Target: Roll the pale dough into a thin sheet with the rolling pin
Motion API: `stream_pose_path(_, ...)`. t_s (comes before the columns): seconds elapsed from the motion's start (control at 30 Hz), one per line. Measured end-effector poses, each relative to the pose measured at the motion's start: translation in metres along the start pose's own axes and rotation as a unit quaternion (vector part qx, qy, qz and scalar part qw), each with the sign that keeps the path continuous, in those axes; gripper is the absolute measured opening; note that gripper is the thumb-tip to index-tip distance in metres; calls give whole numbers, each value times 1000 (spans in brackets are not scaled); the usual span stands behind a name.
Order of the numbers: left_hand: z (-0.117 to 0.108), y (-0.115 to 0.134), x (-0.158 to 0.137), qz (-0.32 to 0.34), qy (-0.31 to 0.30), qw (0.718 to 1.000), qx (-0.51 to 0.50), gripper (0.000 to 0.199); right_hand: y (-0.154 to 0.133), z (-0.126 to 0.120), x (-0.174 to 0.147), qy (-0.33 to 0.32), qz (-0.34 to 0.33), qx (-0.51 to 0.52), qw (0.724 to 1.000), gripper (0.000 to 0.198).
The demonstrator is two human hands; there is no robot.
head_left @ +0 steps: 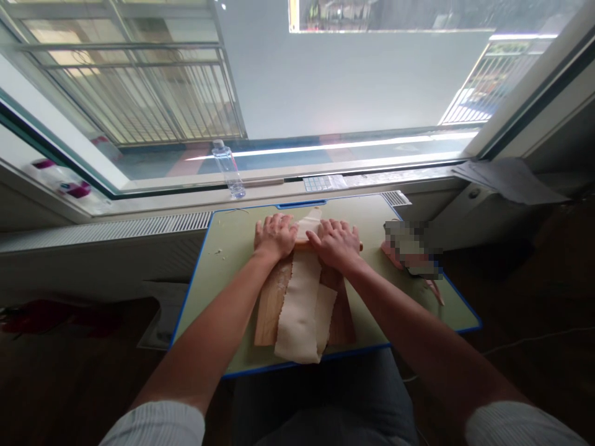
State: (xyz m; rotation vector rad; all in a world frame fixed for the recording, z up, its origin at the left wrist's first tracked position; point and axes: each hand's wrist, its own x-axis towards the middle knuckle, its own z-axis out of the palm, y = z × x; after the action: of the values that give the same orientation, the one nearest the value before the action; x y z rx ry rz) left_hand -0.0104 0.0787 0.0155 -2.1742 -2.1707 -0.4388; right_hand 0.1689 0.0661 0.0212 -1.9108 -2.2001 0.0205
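Note:
My left hand [275,236] and my right hand [337,243] press down over a wooden rolling pin [304,246], fingers bent forward across it. Most of the pin is hidden under the hands; a short piece shows between them and one end sticks out at the right. Beneath the pin runs a long pale sheet of dough [302,297] with ragged edges. Its far end shows beyond the pin, and its near end folds back at the front edge of the table. Under the dough lies a wooden board [268,316], dusted with flour at the left.
The board rests on a small green table [209,272] with a blue rim. At its right lies a blurred-out object [411,248] with a strap. A clear bottle [229,170] stands on the windowsill, near a grey calculator-like pad [318,183]. Papers [509,176] lie at the right.

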Motion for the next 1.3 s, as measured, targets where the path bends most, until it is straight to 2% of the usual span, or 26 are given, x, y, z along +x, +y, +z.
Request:
stream_pose_path(0.13,-3,-1,-22,21,17,1000,9,56,-1,1,-20,23,-5,-1,1000,66)
stream_pose_path(0.27,-5,-3,-41,47,35,998,22,56,-1,3,-23,30,9,6,999,65)
stream_pose_path(0.43,-5,-3,-46,17,23,999,28,56,-2,6,-20,32,17,6,999,69)
stream_pose_path(0.63,-1,0,-15,9,-2,1000,16,56,5,10,-8,38,-27,-1,999,70)
stream_pose_path(1.1,5,3,71,-17,-120,992,-19,65,20,3,74,-70,39,71,994,75)
stream_pose_path(1.3,11,3,86,-16,-114,993,-21,64,24,8,93,-52,45,78,995,77)
